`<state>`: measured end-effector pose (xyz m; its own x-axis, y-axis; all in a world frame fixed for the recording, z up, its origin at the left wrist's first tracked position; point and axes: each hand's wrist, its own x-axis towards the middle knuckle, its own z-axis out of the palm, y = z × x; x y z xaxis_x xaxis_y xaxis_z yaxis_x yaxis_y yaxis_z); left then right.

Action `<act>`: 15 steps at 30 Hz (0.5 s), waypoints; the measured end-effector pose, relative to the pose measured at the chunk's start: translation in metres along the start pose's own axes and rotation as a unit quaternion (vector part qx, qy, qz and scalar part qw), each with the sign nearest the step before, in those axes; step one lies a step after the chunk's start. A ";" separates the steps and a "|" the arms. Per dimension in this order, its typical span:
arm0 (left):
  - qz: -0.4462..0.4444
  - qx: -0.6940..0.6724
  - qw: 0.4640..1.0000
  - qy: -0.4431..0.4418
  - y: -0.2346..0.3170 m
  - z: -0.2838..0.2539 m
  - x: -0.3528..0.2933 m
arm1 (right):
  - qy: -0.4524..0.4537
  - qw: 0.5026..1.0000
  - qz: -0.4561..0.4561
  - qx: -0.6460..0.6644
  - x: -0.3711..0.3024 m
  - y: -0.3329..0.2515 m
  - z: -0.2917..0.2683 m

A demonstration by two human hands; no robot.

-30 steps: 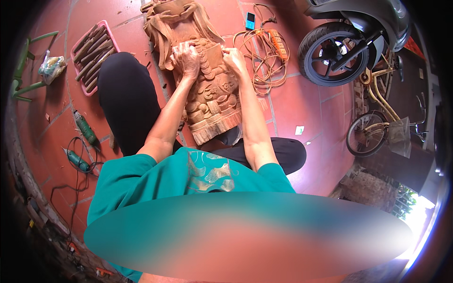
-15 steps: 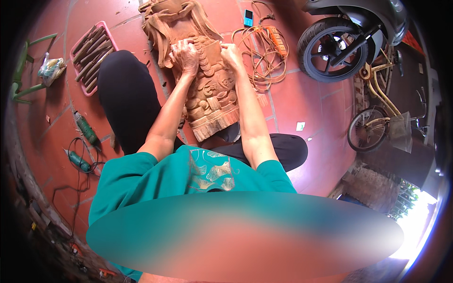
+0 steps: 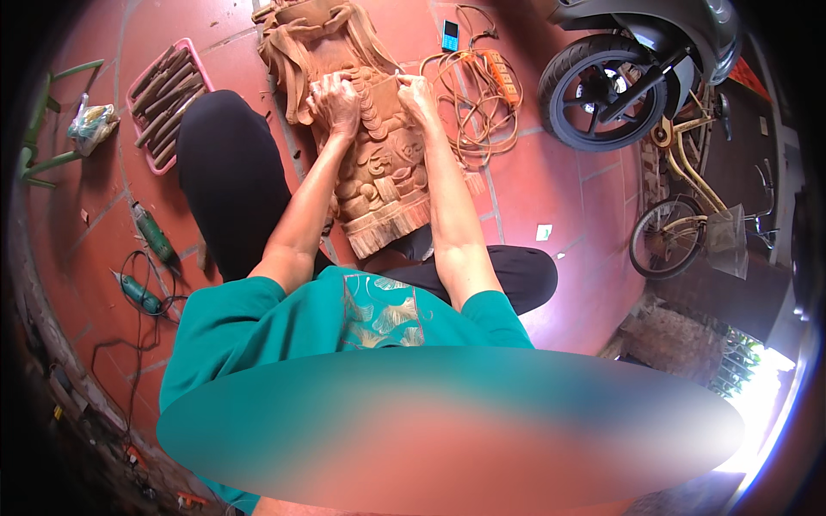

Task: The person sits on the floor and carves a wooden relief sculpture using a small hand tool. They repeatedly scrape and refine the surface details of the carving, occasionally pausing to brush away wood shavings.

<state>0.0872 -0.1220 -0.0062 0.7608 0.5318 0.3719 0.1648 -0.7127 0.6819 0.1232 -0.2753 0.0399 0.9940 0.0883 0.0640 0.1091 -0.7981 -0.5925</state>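
My left hand (image 3: 335, 103) and right hand (image 3: 417, 90) press curled fingers on the wood carving (image 3: 366, 146); I judge a slip could chip its fine detail.

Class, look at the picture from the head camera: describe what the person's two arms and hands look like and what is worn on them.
Both forearms are bare from the elbow down. The left hand and right hand wear no gloves; no ring or watch shows. Short teal sleeves end near the elbows, part of a teal shirt with a pale leaf print.

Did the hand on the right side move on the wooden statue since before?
Yes, slightly. The right hand slid up the carved wooden statue, away from its fringed lower edge and toward the blue phone on the floor.
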 end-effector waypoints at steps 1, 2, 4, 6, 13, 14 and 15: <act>0.000 -0.004 1.000 -0.006 0.003 0.002 -0.002 | 0.022 1.000 -0.009 0.010 0.002 0.010 0.003; 0.003 0.012 1.000 0.013 -0.004 0.006 0.000 | 0.012 1.000 0.018 -0.009 0.002 0.005 0.007; 0.006 0.012 1.000 0.013 -0.008 0.002 0.003 | -0.053 0.998 0.012 -0.031 -0.007 -0.001 -0.003; 0.007 0.018 1.000 0.015 -0.010 0.001 0.006 | -0.102 0.993 0.004 -0.056 -0.023 -0.017 -0.017; -0.005 0.013 1.000 0.002 -0.006 -0.001 0.001 | -0.028 0.997 -0.009 -0.071 -0.026 -0.021 -0.005; -0.002 0.016 1.000 0.006 -0.007 0.000 0.003 | -0.023 0.998 0.030 -0.053 -0.023 -0.041 -0.014; 0.001 0.019 1.000 0.010 -0.008 0.001 0.005 | -0.010 0.998 0.015 -0.054 -0.019 -0.037 -0.011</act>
<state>0.0899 -0.1144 -0.0104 0.7481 0.5399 0.3859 0.1878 -0.7299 0.6573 0.1004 -0.2540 0.0696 0.9968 0.0743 0.0303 0.0794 -0.8599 -0.5043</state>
